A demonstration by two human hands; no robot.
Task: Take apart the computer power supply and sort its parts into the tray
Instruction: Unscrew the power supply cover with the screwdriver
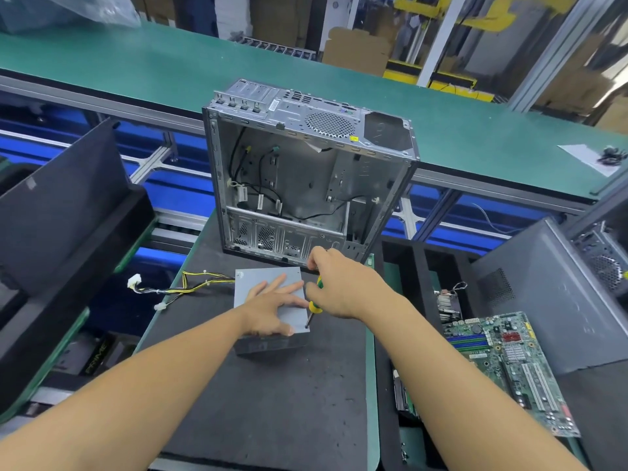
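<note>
The grey metal power supply lies flat on the dark mat, its yellow and black cable bundle trailing off to the left. My left hand presses on its lid with fingers spread and straight. My right hand grips a screwdriver with a yellow and green handle; the shaft points down to the lid's near right corner.
An open, gutted computer case stands just behind the power supply. A black foam tray on the right holds a motherboard and a small heatsink part. Another case sits far right, black panels at left.
</note>
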